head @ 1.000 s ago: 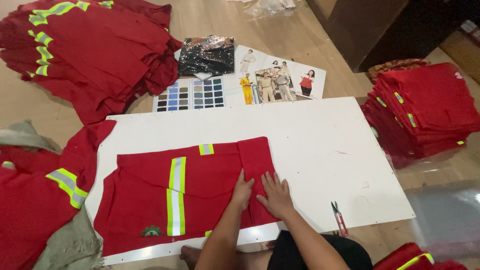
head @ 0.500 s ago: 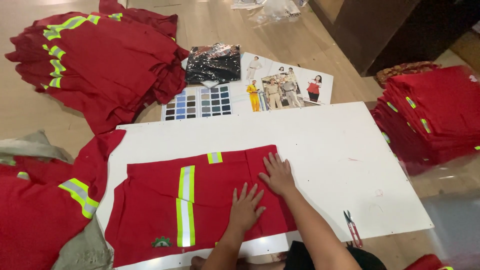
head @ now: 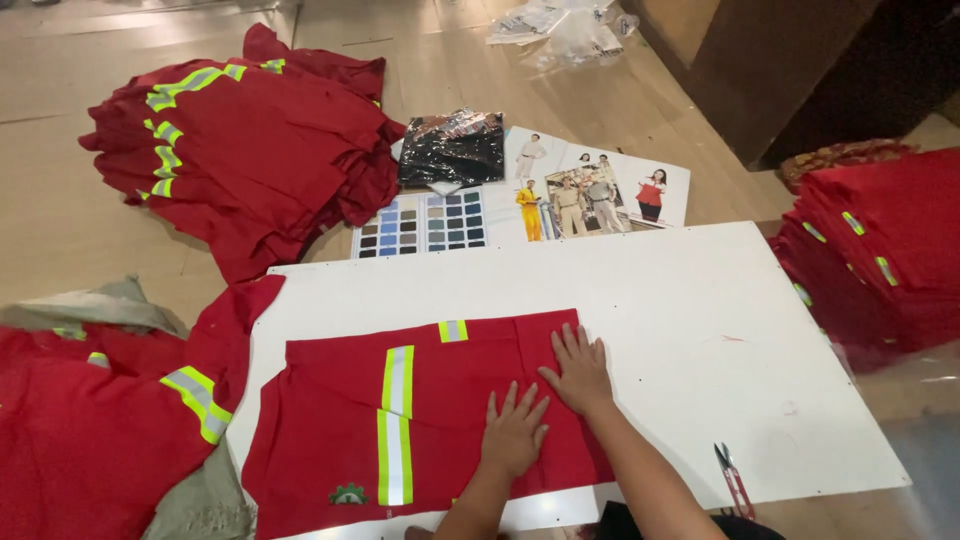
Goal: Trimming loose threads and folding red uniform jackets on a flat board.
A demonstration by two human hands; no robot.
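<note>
Wooden floor (head: 60,220). Upper left: heap of red garments (head: 250,150). White board (head: 700,330) at centre; folded red shirt (head: 400,420) on its lower left. Left hand (head: 513,432) and right hand (head: 579,372) flat on shirt, fingers spread, grasping nothing. Snips (head: 733,478) lower right. Red stack (head: 880,250) at right edge.

White board (head: 700,330), red garment (head: 330,420), small snips (head: 733,480)

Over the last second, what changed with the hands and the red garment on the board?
Both hands slid flat across the folded red reflective-striped garment: the right hand moved up and away toward its top right edge, while the left hand stayed lower. Neither grips anything; both press palm-down. The garment, the white board, the small red-handled snips and the red garment piles stayed as they were.
</note>
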